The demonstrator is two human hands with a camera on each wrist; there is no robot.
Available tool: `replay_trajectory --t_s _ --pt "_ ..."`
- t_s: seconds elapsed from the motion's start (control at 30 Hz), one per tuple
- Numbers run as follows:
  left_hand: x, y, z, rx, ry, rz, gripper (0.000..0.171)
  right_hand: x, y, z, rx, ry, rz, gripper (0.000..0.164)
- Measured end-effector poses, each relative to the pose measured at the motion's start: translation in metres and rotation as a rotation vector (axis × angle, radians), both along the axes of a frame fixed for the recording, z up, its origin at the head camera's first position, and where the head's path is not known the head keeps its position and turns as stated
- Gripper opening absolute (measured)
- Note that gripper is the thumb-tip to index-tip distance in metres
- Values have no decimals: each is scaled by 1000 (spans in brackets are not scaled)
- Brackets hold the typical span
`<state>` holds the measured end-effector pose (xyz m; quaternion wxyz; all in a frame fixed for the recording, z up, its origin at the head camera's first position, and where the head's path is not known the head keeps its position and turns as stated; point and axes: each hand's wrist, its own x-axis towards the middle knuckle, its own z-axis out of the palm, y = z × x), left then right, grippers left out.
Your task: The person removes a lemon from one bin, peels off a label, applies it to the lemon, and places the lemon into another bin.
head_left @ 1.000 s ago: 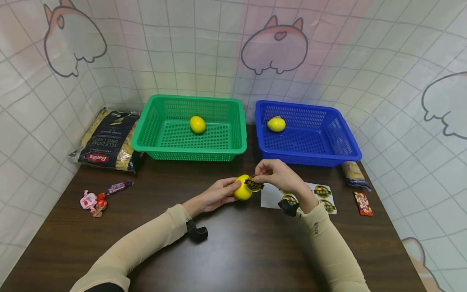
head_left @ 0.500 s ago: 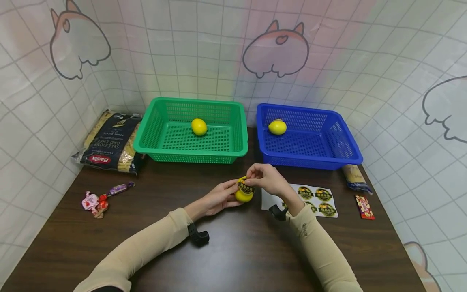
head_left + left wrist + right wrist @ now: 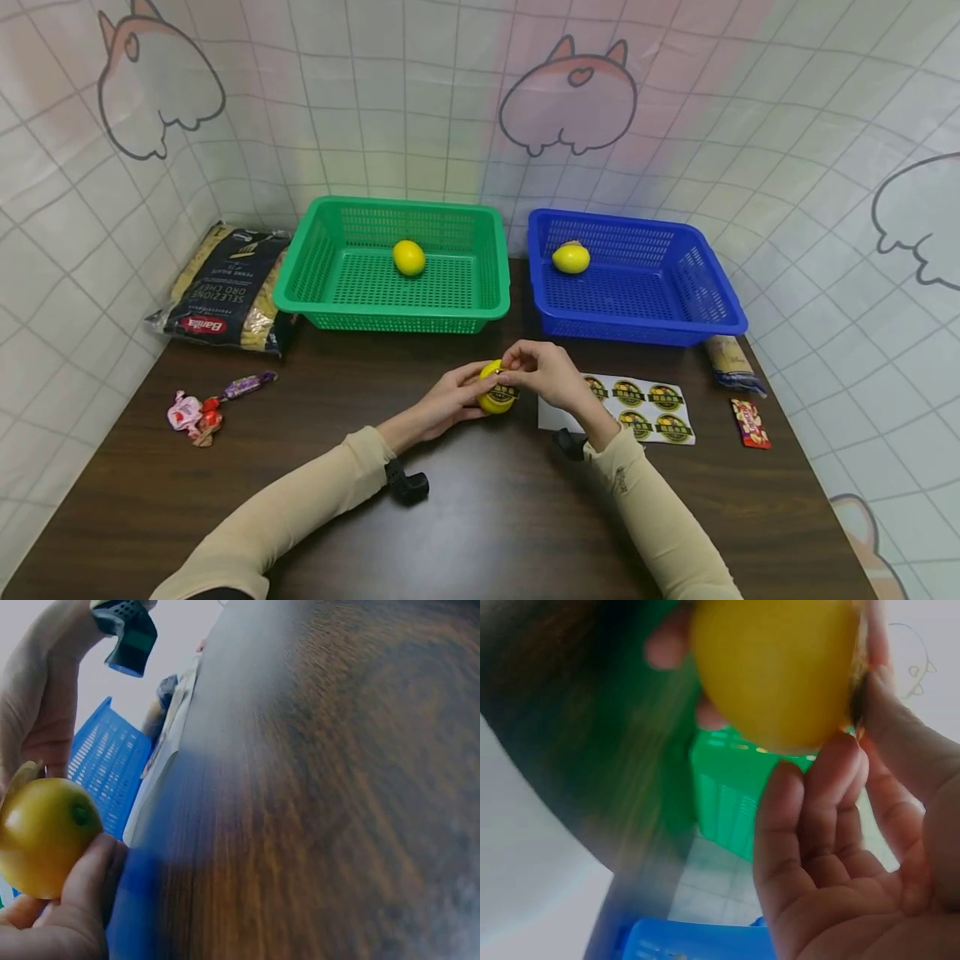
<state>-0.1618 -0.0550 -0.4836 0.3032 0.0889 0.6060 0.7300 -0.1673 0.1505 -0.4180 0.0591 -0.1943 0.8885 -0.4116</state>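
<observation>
Above the table, my left hand (image 3: 441, 406) holds a yellow lemon (image 3: 496, 407) between thumb and fingers. A black-and-gold round sticker (image 3: 503, 392) lies against the lemon's near right side. My right hand (image 3: 549, 375) pinches the sticker's upper edge with thumb and fingertip. In the left wrist view, part of the sticker (image 3: 27, 774) stands up from the lemon (image 3: 46, 840). In the right wrist view, the sticker shows only edge-on beside the lemon (image 3: 776, 671), by the thumb of my right hand (image 3: 855, 877).
A green basket (image 3: 390, 320) and a blue basket (image 3: 637, 327) stand at the back, each with one lemon inside. The sticker sheet (image 3: 557, 419) lies to the right. Pasta bag (image 3: 228, 287), candies (image 3: 197, 415), small packet (image 3: 750, 423) and another bag (image 3: 731, 364) lie towards the sides.
My right hand has moved left and brought the sticker from beside the lemon onto its surface. The left hand still holds the lemon in nearly the same place.
</observation>
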Motion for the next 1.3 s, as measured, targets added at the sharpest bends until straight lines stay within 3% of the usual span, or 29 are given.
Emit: replay_trajectory --t_s 0.2,0.37,0.8,1.0,1.1,1.3 --pt "2 -1 4 68 23 40 55 4 0 -6 -66 -101 -64 38" --pt "4 2 6 119 44 64 53 5 -2 -11 -122 -214 2 55" --pt "11 6 6 205 50 54 53 2 11 -17 -357 -352 8 48" --pt "15 8 8 257 44 60 58 2 17 -17 -434 -392 56 52" --pt "14 9 8 272 38 66 57 1 21 -17 -441 -403 79 54" --pt "12 11 7 246 17 99 53 -2 24 -14 -354 -432 119 53"
